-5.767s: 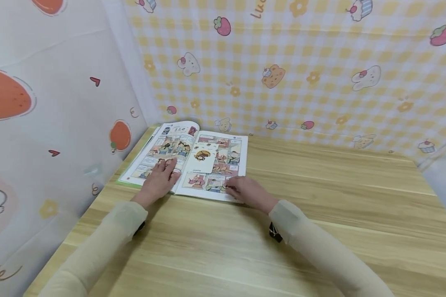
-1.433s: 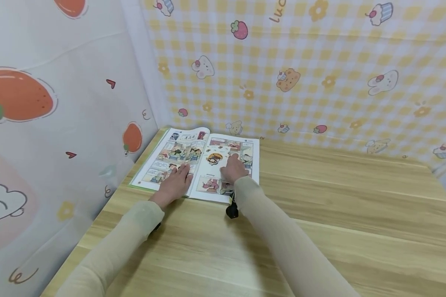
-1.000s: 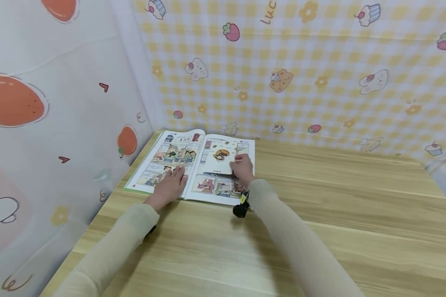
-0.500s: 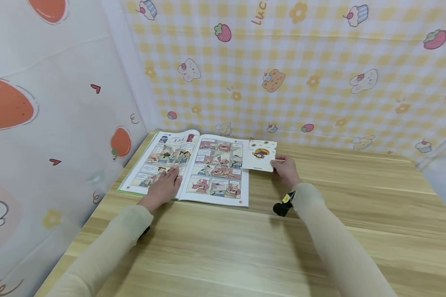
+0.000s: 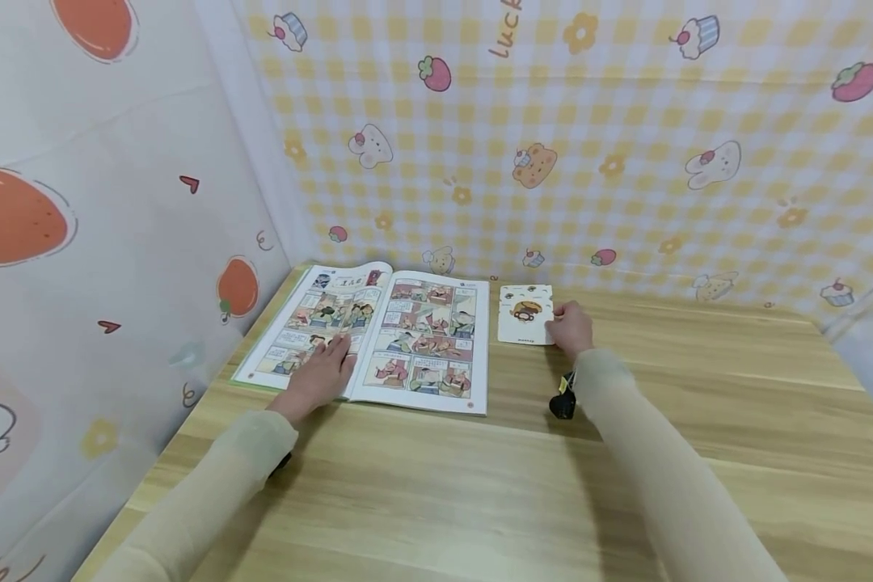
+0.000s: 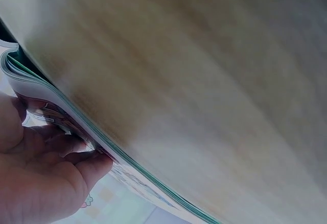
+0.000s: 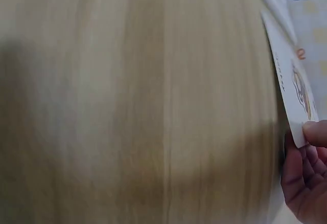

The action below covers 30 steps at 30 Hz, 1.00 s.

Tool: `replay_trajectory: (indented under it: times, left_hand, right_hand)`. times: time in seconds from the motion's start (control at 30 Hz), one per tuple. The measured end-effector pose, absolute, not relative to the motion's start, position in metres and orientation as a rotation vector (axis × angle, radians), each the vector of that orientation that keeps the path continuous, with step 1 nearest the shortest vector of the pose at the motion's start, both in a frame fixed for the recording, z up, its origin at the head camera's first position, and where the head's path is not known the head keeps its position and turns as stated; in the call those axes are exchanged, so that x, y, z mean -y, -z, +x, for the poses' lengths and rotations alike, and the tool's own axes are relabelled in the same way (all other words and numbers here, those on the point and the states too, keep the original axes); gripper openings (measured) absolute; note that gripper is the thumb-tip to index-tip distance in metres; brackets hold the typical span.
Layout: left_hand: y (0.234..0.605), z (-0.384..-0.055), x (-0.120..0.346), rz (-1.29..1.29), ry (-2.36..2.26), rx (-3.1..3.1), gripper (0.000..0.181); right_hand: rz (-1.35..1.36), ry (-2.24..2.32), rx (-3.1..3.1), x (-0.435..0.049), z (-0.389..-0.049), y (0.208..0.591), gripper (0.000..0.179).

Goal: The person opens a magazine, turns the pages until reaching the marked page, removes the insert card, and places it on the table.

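An open comic book lies at the left of the table, its pages full of coloured panels. My left hand rests on the left page near the fold, fingers spread; in the left wrist view the fingertips touch the printed page. Just right of the book is a white card with a small brown and orange cartoon picture. My right hand pinches its right edge, thumb on top and fingers beneath, as the right wrist view shows. There the card tilts close over the table.
The wooden table reaches to a yellow checked cloth wall at the back. A white printed cloth borders its left side. Black wrist devices, one of them under the right wrist, hang below the sleeves.
My right hand took hold of the card on the right page and carried it right, off the book, to the table beside it. The left hand has stayed on the left page.
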<state>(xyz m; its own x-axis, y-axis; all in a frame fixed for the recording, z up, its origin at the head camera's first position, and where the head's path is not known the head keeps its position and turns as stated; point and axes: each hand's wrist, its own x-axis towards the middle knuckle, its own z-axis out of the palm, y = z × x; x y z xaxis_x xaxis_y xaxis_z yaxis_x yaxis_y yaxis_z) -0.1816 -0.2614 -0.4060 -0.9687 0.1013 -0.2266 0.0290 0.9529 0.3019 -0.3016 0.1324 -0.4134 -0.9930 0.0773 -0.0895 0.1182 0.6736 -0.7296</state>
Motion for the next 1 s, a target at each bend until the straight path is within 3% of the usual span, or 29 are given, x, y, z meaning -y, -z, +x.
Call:
replay_trajectory:
  times: [0.4,0.63,0.83,1.0]
  left_hand:
    - [0.408,-0.183,0.260,0.125,-0.433,-2.891,0.057]
    - [0.411,-0.187,0.263,0.073,-0.455,-2.981,0.054]
    - [0.397,-0.198,0.275,0.097,-0.538,-3.129,0.045]
    - [0.375,-0.220,0.260,0.237,-0.345,-3.262,0.054]
  right_hand:
    - [0.122,0.858,-2.940,-0.132,-0.303,0.413,0.024]
    - [0.060,0.980,-2.977,-0.136,-0.290,0.419,0.039]
    - [-0.120,1.098,-2.970,-0.147,-0.266,0.412,0.042]
    - [-0.285,0.994,-2.995,-0.164,-0.246,0.401,0.049]
